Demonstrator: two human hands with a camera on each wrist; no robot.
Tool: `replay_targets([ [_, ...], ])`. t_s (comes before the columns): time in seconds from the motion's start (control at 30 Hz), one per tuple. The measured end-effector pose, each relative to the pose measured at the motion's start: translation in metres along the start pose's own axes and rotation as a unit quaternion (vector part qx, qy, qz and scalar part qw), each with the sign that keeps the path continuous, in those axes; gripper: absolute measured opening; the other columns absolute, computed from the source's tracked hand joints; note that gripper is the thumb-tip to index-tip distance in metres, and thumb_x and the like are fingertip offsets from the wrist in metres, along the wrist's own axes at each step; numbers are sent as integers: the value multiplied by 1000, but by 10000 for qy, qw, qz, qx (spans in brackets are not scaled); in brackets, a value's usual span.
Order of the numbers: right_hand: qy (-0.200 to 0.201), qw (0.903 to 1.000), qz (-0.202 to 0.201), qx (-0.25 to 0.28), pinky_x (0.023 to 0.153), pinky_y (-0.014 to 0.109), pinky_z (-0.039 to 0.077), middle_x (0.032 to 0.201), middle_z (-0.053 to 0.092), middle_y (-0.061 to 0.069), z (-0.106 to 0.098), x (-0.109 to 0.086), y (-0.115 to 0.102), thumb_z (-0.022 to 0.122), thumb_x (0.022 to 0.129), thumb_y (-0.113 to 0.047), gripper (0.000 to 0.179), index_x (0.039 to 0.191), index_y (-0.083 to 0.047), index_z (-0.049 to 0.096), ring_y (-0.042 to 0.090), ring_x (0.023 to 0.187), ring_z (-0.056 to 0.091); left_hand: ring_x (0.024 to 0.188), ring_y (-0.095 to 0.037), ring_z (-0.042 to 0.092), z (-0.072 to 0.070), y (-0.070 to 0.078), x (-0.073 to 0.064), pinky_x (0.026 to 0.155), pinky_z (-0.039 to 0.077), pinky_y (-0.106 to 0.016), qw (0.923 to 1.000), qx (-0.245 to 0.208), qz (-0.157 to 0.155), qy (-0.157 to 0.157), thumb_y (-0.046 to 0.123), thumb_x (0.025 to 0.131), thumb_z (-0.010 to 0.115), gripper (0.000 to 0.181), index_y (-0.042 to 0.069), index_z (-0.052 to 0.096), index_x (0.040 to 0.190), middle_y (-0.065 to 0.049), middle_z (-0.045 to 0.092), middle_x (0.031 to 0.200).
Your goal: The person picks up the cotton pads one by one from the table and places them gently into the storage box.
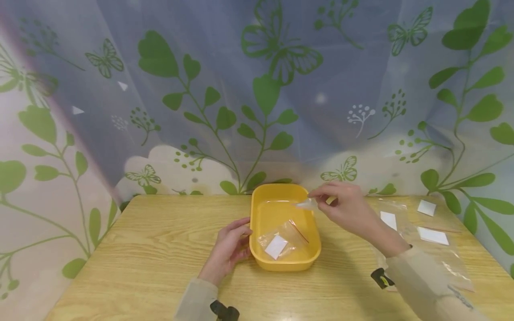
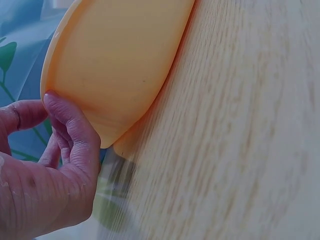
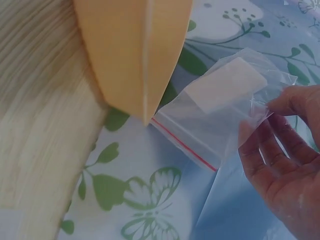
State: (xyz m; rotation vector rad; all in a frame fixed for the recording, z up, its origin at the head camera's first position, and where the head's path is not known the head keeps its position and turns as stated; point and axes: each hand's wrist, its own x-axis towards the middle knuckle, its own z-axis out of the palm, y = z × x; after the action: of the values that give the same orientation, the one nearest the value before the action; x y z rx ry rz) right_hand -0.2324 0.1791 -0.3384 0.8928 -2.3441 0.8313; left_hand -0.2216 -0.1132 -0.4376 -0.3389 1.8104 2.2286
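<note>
A yellow plastic basin (image 1: 286, 266) stands on the wooden table. Inside it lies a clear zip bag (image 1: 295, 238) with a white card and a red seal line. My left hand (image 1: 230, 245) holds the basin's left side; in the left wrist view the thumb (image 2: 70, 117) is on the rim. Over the basin's far right corner, my right hand (image 1: 347, 207) pinches another small zip bag (image 3: 205, 130) between thumb and fingers. This bag hangs with its red seal line lowest and a white card (image 3: 227, 85) shows through it.
At the table's right side lie several clear bags with white cards (image 1: 433, 236), partly behind the right forearm. A patterned cloth (image 1: 217, 89) with leaves and butterflies hangs along the back. The wooden tabletop (image 1: 160, 240) extends left of the basin.
</note>
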Motion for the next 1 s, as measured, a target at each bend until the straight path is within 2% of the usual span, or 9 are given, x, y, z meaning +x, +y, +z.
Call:
replay_targets([
  [0.13, -20, 9998, -139, 124, 62, 21, 57, 90, 74, 0, 6, 7, -5, 68, 81, 13, 29, 94, -11, 79, 9, 76, 62, 84, -13, 61, 0, 0, -1, 62, 49, -21, 10000, 25, 13, 21, 11, 87, 60, 55, 7, 57, 141, -11, 64, 118],
  [0.4, -117, 9996, -80, 248, 64, 21, 57, 94, 76, 4, 18, 16, -11, 69, 82, 10, 23, 93, -8, 78, 14, 79, 66, 83, -13, 61, 1, -1, -5, 62, 48, -21, 10000, 17, 20, 1, 10, 87, 60, 55, 6, 56, 142, -9, 64, 113],
  [0.5, -31, 9990, -292, 328, 65, 23, 58, 92, 76, 3, 26, 18, -10, 70, 81, 11, 23, 92, -8, 78, 14, 79, 66, 83, -13, 61, 1, -1, -4, 62, 48, -21, 10000, -1, 10, -11, 10, 87, 60, 56, 6, 56, 142, -9, 64, 113],
  [0.67, 98, 9945, -900, 519, 67, 28, 55, 89, 74, 0, 39, 18, -4, 73, 80, 11, 22, 89, -10, 77, 13, 80, 65, 85, -14, 61, 0, -1, -2, 62, 49, -21, 10000, 57, -13, -21, 11, 87, 60, 55, 7, 56, 143, -11, 63, 120],
  [0.77, -161, 9945, -855, 587, 73, 33, 57, 94, 73, 1, 45, 14, -3, 73, 80, 11, 24, 92, -10, 77, 17, 86, 68, 85, -14, 60, 0, -1, -2, 62, 48, -21, 10000, 27, -1, -36, 10, 88, 60, 55, 7, 56, 143, -11, 63, 120],
  [0.93, -864, 9948, -447, 302, 89, 43, 58, 111, 73, 5, 46, 4, 1, 67, 82, 10, 32, 104, -11, 77, 25, 105, 69, 85, -13, 60, 1, 0, -2, 61, 49, -21, 10000, 20, -8, 11, 10, 88, 60, 55, 7, 56, 143, -12, 63, 121],
  [1.0, -919, 9946, -392, 267, 91, 45, 57, 112, 73, 6, 45, 1, 5, 66, 81, 10, 34, 105, -11, 77, 27, 108, 69, 85, -14, 60, 1, 0, -1, 61, 49, -21, 10000, 33, -19, 22, 11, 87, 60, 55, 7, 56, 143, -13, 62, 122],
])
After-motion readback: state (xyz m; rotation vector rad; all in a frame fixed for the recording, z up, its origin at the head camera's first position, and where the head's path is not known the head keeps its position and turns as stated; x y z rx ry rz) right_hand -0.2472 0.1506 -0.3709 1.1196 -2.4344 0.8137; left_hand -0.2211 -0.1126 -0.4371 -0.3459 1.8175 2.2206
